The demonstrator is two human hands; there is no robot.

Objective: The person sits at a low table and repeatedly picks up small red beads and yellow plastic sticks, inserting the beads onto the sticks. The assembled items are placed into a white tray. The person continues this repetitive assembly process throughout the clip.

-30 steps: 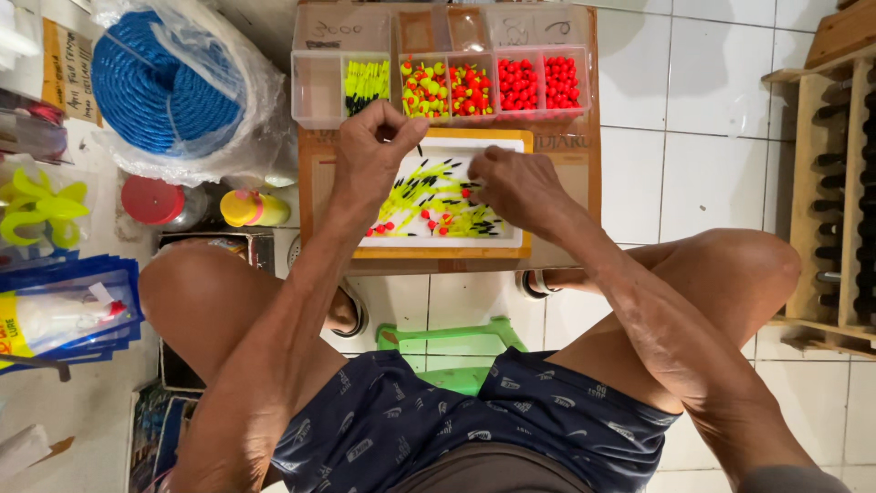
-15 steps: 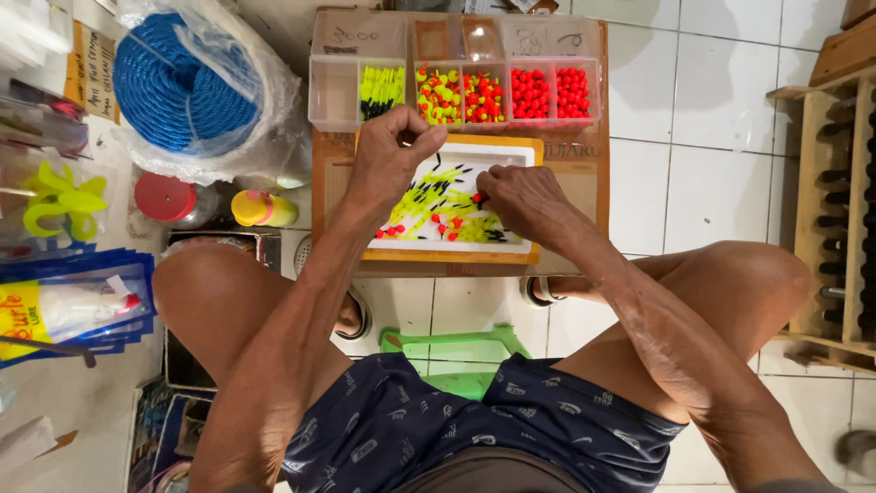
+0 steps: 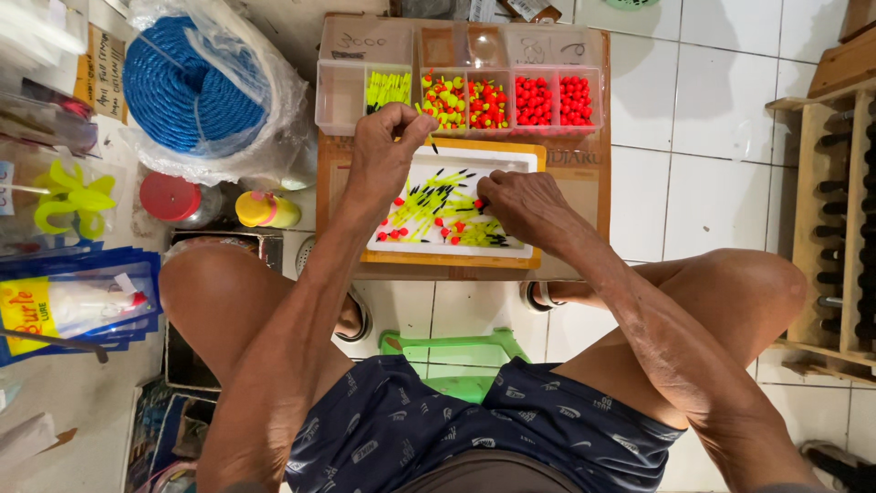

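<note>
A white tray with an orange rim [image 3: 525,161] lies on a low wooden table [image 3: 593,196]. It holds several thin yellow sticks with black tips [image 3: 429,196] and small red beads [image 3: 394,235]. My left hand [image 3: 381,155] hovers over the tray's far left corner, fingers pinched on a thin yellow stick. My right hand [image 3: 520,203] rests on the tray's right part, fingertips pinching a red bead [image 3: 478,204]. Behind the tray stands a clear compartment box [image 3: 342,91] with yellow sticks, yellow-and-red floats and red beads.
A coil of blue rope in a plastic bag [image 3: 187,82] lies at the left, with a red-lidded jar [image 3: 169,196] and a yellow bottle [image 3: 265,210] beside it. Blue packets [image 3: 68,306] sit at the far left. A wooden rack [image 3: 835,210] stands at the right. A green stool [image 3: 456,356] is under me.
My left hand has kept its pinch near the tray's far left corner. My right hand has shifted over the tray's right part and now pinches a red bead.
</note>
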